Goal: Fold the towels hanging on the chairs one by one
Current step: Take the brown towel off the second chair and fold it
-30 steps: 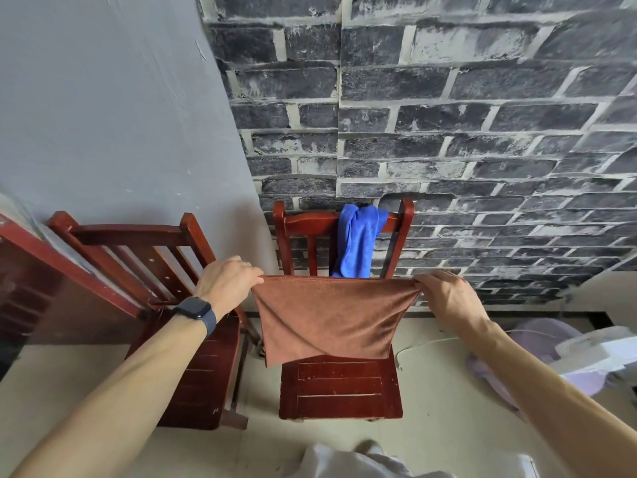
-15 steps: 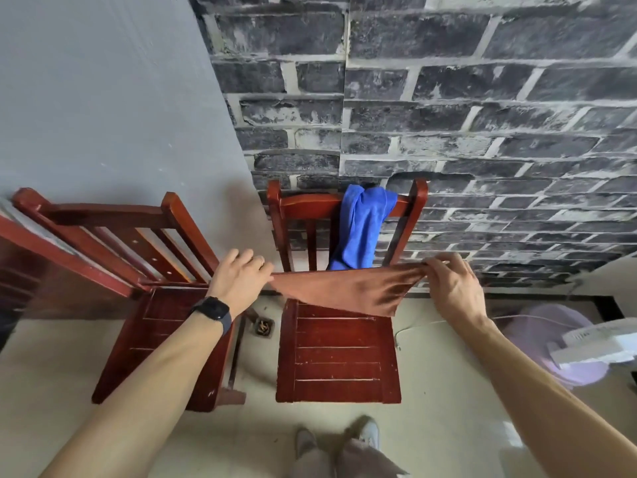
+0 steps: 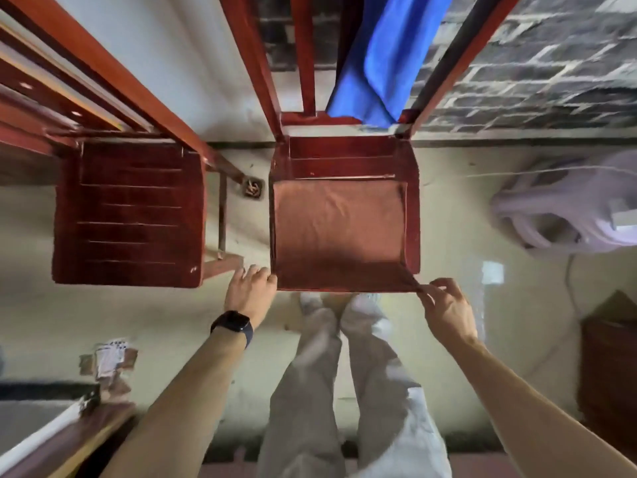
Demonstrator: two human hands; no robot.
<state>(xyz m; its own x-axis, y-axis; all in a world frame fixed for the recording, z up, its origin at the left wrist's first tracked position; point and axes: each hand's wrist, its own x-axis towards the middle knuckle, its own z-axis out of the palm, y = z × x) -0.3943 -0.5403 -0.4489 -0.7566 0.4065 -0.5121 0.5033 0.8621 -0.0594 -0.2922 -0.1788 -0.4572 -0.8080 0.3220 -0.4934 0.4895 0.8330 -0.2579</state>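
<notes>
brown towel (image 3: 337, 232) laid out on the chair seat (image 3: 344, 157), left hand (image 3: 250, 291) and right hand (image 3: 446, 307) grip pinching its near corners, next fold those away from the grip

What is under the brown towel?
The brown towel lies flat on the seat of a red wooden chair. Bare slats show behind it and wood at the sides. The covered part of the seat is hidden. Both hands pinch the near corners.
</notes>
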